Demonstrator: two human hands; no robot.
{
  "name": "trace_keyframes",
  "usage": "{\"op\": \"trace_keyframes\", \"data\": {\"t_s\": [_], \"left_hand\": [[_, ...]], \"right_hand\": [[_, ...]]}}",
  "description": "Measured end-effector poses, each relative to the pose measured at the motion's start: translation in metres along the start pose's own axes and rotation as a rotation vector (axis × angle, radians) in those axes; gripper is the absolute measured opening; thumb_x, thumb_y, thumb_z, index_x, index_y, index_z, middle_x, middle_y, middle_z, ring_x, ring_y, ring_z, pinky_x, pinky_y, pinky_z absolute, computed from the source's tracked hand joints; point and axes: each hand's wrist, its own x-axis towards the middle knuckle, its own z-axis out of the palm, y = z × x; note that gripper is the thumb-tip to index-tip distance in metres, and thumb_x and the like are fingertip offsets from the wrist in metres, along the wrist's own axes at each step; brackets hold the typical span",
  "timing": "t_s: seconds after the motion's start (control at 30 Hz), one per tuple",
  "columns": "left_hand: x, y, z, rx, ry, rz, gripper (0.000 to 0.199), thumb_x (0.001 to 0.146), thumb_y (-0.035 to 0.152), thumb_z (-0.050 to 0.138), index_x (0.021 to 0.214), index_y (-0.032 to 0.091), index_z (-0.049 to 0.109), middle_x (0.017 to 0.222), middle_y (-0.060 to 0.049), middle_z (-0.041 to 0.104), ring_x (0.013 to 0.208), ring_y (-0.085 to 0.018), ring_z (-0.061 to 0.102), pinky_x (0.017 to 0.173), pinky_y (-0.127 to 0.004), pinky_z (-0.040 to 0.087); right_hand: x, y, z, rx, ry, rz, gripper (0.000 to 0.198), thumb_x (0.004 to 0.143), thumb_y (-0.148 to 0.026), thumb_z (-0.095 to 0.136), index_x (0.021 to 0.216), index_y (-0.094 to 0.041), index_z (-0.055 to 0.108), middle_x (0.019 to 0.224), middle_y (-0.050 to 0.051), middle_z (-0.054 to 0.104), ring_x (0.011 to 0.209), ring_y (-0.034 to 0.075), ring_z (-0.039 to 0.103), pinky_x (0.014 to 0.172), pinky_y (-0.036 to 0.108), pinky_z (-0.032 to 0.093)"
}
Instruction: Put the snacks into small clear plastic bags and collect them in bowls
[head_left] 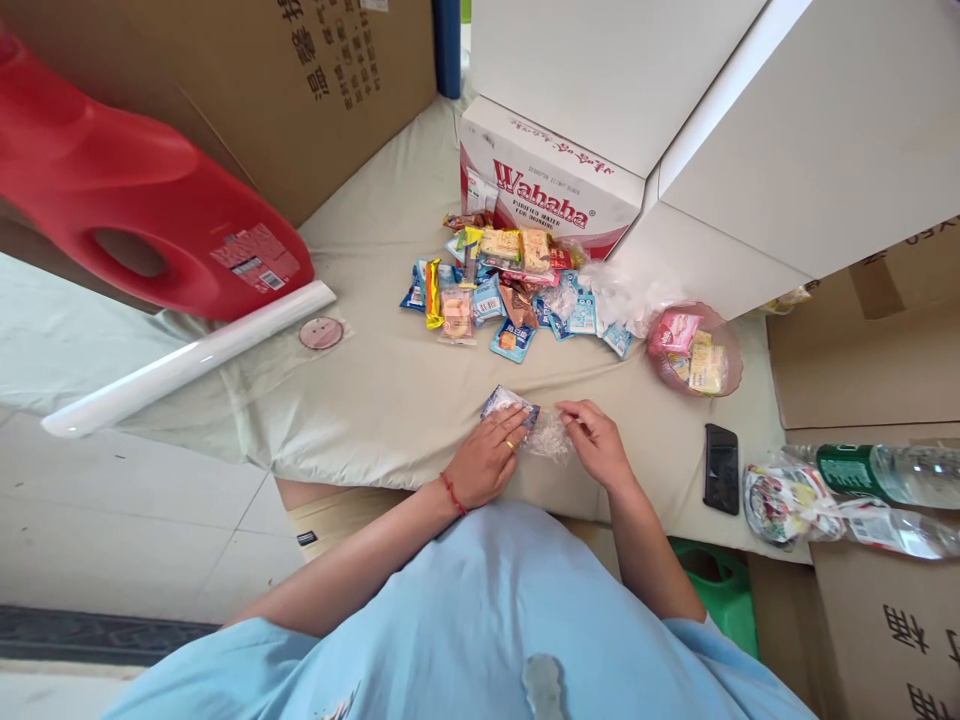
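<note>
My left hand (491, 455) lies with its fingers stretched out over a blue-and-white packet (496, 398) near the table's front edge. Part of the packet is hidden under those fingers. A crumpled clear plastic bag (549, 438) spreads from the packet toward my right hand (596, 440), whose thumb and forefinger pinch the bag's edge. Beyond the hands is a pile of small wrapped snacks, with a blue snack packet (513, 341) closest to me. To the right, a translucent pink bowl (733, 360) holds several wrapped snacks.
A Wahaha carton (551, 185) stands behind the snacks. On the left are a red jug (172, 200), a white roll (195, 355) and a round pink item (321, 333). A black phone (721, 468) and plastic bottles (911, 475) lie at the right.
</note>
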Motion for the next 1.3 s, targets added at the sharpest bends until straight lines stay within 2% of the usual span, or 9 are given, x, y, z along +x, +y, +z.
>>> {"op": "trace_keyframes", "data": {"t_s": [0.07, 0.23, 0.33, 0.47, 0.6, 0.73, 0.97, 1.13, 1.3], "left_hand": [[-0.003, -0.003, 0.004, 0.017, 0.003, 0.014, 0.057, 0.094, 0.011, 0.046, 0.15, 0.02, 0.051, 0.16, -0.015, 0.049, 0.156, -0.028, 0.034, 0.126, -0.057, 0.035], [-0.004, -0.006, 0.006, -0.015, 0.071, 0.022, 0.07, 0.096, 0.006, 0.038, 0.163, 0.02, 0.029, 0.158, -0.015, 0.051, 0.155, -0.024, 0.037, 0.125, -0.053, 0.039], [-0.004, -0.009, 0.009, 0.024, 0.053, 0.011, 0.07, 0.097, 0.006, 0.034, 0.165, 0.021, 0.024, 0.158, -0.015, 0.051, 0.153, -0.023, 0.041, 0.123, -0.051, 0.041], [-0.005, -0.015, 0.019, 0.064, 0.046, 0.023, 0.07, 0.097, 0.005, 0.034, 0.164, 0.021, 0.024, 0.159, -0.017, 0.05, 0.153, -0.024, 0.042, 0.122, -0.051, 0.044], [-0.006, -0.018, 0.022, 0.004, 0.135, 0.061, 0.08, 0.088, 0.001, 0.038, 0.164, 0.02, 0.02, 0.162, -0.019, 0.044, 0.155, -0.027, 0.037, 0.122, -0.056, 0.043], [-0.014, -0.018, 0.014, -0.177, 0.221, -0.105, 0.09, 0.077, 0.004, 0.047, 0.162, 0.018, 0.02, 0.158, -0.021, 0.047, 0.146, -0.03, 0.05, 0.118, -0.056, 0.047], [-0.014, -0.007, 0.005, -0.526, 0.51, -0.375, 0.066, 0.08, 0.014, 0.047, 0.144, 0.023, 0.032, 0.152, -0.019, 0.05, 0.141, -0.026, 0.054, 0.113, -0.051, 0.051], [-0.012, -0.014, -0.015, -0.291, 0.711, -0.413, 0.049, 0.078, 0.013, 0.052, 0.126, 0.023, 0.047, 0.136, -0.014, 0.053, 0.151, -0.029, 0.039, 0.119, -0.054, 0.042], [-0.017, -0.024, -0.035, -0.113, 0.663, -0.516, 0.042, 0.075, 0.013, 0.053, 0.115, 0.022, 0.05, 0.124, -0.012, 0.055, 0.139, -0.029, 0.051, 0.117, -0.054, 0.044]], "right_hand": [[-0.01, 0.011, 0.006, -0.199, 0.18, 0.151, 0.039, 0.098, -0.042, 0.06, 0.128, -0.018, 0.068, 0.121, 0.017, 0.063, 0.115, 0.03, 0.058, 0.101, 0.05, 0.052], [-0.029, 0.015, 0.021, -0.258, 0.124, 0.162, 0.017, 0.091, -0.034, 0.067, 0.099, -0.019, 0.071, 0.133, 0.017, 0.059, 0.127, 0.032, 0.051, 0.109, 0.053, 0.045], [-0.024, 0.002, 0.014, 0.015, 0.149, 0.261, 0.017, 0.093, -0.038, 0.062, 0.09, -0.021, 0.063, 0.1, 0.009, 0.066, 0.09, 0.022, 0.063, 0.083, 0.038, 0.055], [0.008, -0.026, 0.012, 0.27, 0.116, 0.299, 0.023, 0.091, -0.044, 0.064, 0.087, -0.023, 0.055, 0.069, -0.004, 0.056, 0.057, 0.014, 0.052, 0.055, 0.026, 0.045], [0.044, -0.053, 0.035, 0.056, 0.108, 0.075, 0.012, 0.094, -0.032, 0.056, 0.089, -0.022, 0.06, 0.082, 0.002, 0.064, 0.076, 0.018, 0.061, 0.073, 0.029, 0.051], [0.057, -0.067, 0.062, -0.137, 0.059, -0.074, 0.023, 0.102, -0.023, 0.043, 0.108, -0.017, 0.065, 0.103, 0.011, 0.065, 0.099, 0.022, 0.062, 0.091, 0.033, 0.05], [0.053, -0.077, 0.086, -0.365, -0.089, -0.122, 0.032, 0.104, -0.016, 0.04, 0.122, -0.017, 0.065, 0.122, 0.014, 0.061, 0.111, 0.024, 0.056, 0.099, 0.037, 0.045], [0.046, -0.08, 0.081, -0.602, -0.181, -0.128, 0.031, 0.098, -0.035, 0.064, 0.124, -0.018, 0.066, 0.123, 0.017, 0.059, 0.112, 0.031, 0.049, 0.096, 0.045, 0.045], [0.043, -0.073, 0.076, -0.681, -0.198, -0.127, 0.034, 0.095, -0.026, 0.068, 0.128, -0.022, 0.066, 0.128, 0.017, 0.058, 0.112, 0.032, 0.047, 0.093, 0.047, 0.046]]}}
